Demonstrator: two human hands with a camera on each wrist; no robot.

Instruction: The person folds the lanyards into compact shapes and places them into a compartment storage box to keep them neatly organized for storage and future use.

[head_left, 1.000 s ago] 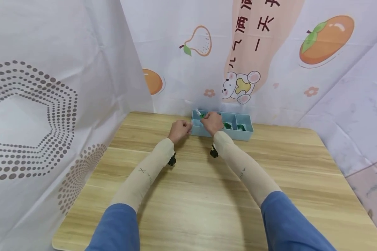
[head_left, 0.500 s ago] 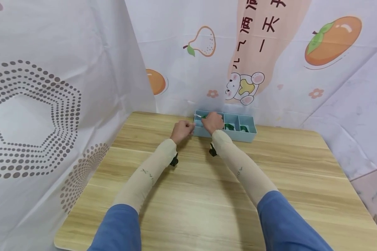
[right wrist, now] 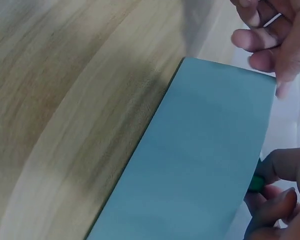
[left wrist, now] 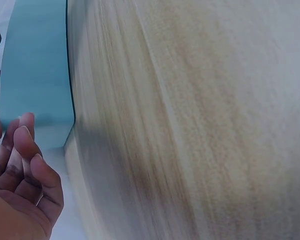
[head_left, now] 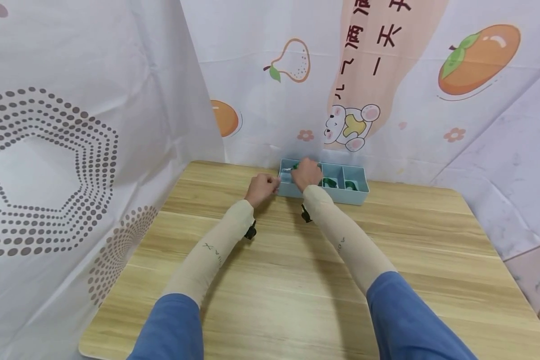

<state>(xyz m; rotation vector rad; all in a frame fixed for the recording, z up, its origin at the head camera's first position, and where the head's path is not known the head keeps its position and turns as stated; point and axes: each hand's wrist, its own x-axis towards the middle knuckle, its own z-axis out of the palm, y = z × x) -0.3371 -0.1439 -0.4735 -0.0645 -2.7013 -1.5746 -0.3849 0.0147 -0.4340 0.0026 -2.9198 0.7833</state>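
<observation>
A light blue divided box point(head_left: 342, 197) stands at the back of the table. My left hand point(head_left: 262, 189) is at its left end, thumb and fingertips pinching the corner of the rim; the other fingers are loosely curled in the left wrist view. Over the left compartments, my right hand point(head_left: 307, 173) pinches a slim green item with a white tip point(head_left: 287, 170). Only a bit of that green item point(right wrist: 256, 183) shows between the fingers in the right wrist view. Curled green pieces point(head_left: 329, 182) lie in the compartments to the right; their kind is too small to tell.
The wood-grain table point(head_left: 279, 280) extends toward me and to both sides. Right behind the box hangs a white printed curtain point(head_left: 252, 125), with more cloth at left and right. A small black wrist camera point(head_left: 250, 231) sits under each forearm.
The white tip in my right hand has dropped from pointing up and left to lying nearly flat in the left compartment. My left hand stays at the box corner. The head view has shifted slightly.
</observation>
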